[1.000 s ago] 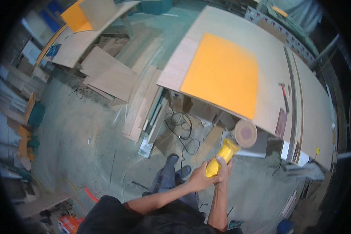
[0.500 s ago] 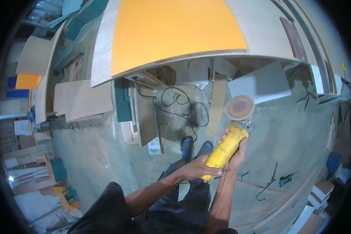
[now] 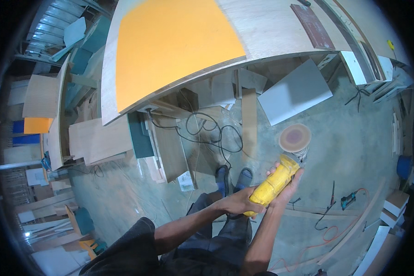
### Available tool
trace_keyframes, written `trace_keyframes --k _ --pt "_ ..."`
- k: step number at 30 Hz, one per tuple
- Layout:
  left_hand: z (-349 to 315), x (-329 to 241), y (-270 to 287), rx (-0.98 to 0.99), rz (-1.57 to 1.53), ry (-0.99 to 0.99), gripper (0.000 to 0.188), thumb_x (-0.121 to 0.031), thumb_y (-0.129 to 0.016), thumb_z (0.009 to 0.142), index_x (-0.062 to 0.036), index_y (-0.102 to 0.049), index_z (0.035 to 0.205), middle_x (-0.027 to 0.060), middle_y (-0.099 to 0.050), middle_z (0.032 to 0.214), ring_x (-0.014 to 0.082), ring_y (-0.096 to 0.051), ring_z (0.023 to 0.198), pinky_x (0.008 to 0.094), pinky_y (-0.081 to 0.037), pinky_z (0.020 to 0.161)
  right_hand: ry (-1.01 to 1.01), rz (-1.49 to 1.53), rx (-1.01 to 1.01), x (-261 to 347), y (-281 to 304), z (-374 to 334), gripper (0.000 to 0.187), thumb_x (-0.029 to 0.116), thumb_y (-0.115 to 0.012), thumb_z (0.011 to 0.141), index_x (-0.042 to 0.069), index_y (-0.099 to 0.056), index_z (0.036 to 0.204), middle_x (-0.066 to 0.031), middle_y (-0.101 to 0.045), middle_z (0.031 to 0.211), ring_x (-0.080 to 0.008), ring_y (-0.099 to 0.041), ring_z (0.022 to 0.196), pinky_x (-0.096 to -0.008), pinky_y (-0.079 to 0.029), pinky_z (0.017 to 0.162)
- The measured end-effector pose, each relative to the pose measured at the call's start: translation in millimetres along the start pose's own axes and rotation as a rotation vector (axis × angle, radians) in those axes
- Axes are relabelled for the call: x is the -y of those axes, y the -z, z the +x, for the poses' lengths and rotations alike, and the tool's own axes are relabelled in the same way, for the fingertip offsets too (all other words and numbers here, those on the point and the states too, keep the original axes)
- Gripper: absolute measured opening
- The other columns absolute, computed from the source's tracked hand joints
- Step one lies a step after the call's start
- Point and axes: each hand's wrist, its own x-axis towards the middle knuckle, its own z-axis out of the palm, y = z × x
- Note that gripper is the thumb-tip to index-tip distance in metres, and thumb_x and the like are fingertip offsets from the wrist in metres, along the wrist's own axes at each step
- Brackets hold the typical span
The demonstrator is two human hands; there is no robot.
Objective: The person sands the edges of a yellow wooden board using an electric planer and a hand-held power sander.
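Note:
A yellow angle grinder is held in both hands in front of my body, tilted up to the right. My left hand is wrapped round its rear end. Around the body near the head sits my right hand, its palm under the tool and fingertips showing on the left side. At the far end of the grinder, a round sanding disc faces up, tan with a reddish-brown centre. The disc touches nothing and hangs over the floor. Part of the left fingers is hidden.
Ahead stands a workbench with an orange sheet and a dark red board. Under it are a black cable, boards and a white panel. A teal power tool with an orange cord lies on the floor at right. Wood pieces line the left.
The grinder and both hands have shifted slightly right and down in the picture. The bench and orange sheet now appear further left and turned. Both hands keep their hold.

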Motion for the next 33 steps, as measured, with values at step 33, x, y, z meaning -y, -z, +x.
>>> trace_keyframes --k 33 --pt "-128.0 -223.5 221.8 -1.787 1.43 -0.337 0.075 -0.065 -0.066 0.09 -0.0074 -0.06 0.137 0.0192 -0.067 0.13 0.0361 -0.067 0.115 0.0454 -0.052 0.099 -0.013 -0.186 -0.079 -67.1 99.3 -35.8 0.064 0.056 -0.05 0.101 0.001 -0.054 0.134 -0.0152 -0.07 0.098 -0.0235 -0.068 0.072 -0.0348 -0.056 0.058"
